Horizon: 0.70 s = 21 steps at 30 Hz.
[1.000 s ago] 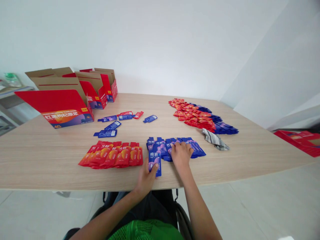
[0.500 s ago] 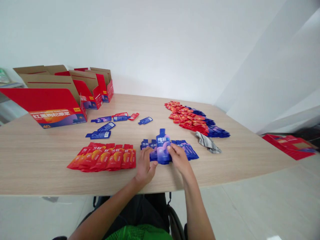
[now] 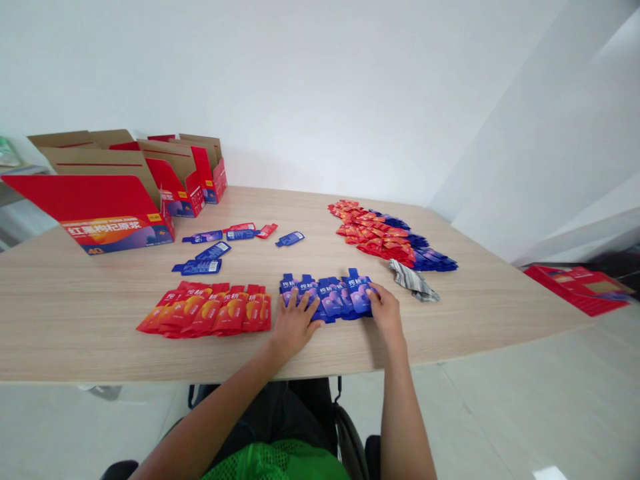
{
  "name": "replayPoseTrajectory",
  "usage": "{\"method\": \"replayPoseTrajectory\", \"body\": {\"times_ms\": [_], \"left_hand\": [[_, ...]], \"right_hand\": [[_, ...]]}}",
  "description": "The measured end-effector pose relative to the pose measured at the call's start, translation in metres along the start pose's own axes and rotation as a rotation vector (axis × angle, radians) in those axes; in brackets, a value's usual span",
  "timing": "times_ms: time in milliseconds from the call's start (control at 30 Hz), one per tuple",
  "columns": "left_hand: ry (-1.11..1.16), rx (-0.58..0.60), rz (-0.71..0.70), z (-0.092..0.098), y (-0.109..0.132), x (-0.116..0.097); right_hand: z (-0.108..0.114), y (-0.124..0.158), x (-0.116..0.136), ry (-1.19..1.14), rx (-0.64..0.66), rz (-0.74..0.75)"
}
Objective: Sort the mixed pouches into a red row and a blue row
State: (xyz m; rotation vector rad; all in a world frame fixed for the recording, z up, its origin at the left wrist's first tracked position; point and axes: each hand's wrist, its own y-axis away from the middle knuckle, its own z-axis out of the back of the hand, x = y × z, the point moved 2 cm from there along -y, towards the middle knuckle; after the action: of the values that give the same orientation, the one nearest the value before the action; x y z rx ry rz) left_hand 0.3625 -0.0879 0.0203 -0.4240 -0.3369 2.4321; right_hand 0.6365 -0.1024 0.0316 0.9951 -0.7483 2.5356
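A row of overlapping blue pouches (image 3: 330,298) with purple berry prints lies near the table's front edge. My left hand (image 3: 294,321) rests on its left part, fingers spread over the pouches. At the row's right end, my right hand (image 3: 385,308) pinches the right edge of a blue pouch (image 3: 358,293) lying over the others. Left of them is a fanned row of red pouches (image 3: 205,312) with orange prints, touched by neither hand.
Open red cartons (image 3: 115,220) stand at the back left. Several loose pouches (image 3: 200,267) lie before them. A heap of red and blue pouches (image 3: 385,240) and a striped cloth (image 3: 414,281) are at the right. A red box (image 3: 575,287) sits beyond the table's right edge.
The blue pouch in my right hand has moved right and down onto the row's right end. My left hand has flattened and spread its fingers over the left pouches.
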Motion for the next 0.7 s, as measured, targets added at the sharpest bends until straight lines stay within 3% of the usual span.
{"method": "replayPoseTrajectory", "body": {"times_ms": [133,333,700], "left_hand": [[-0.006,0.001,-0.019,0.000,0.001,-0.001],[-0.044,0.042,-0.026,0.000,0.002,-0.003],[-0.026,-0.025,-0.046,-0.003,0.007,0.001]], "right_hand": [[0.001,0.000,0.003,0.303,0.057,-0.037],[0.014,0.005,0.027,0.655,0.138,-0.121],[0.019,0.011,0.052,0.706,0.208,-0.236]]}}
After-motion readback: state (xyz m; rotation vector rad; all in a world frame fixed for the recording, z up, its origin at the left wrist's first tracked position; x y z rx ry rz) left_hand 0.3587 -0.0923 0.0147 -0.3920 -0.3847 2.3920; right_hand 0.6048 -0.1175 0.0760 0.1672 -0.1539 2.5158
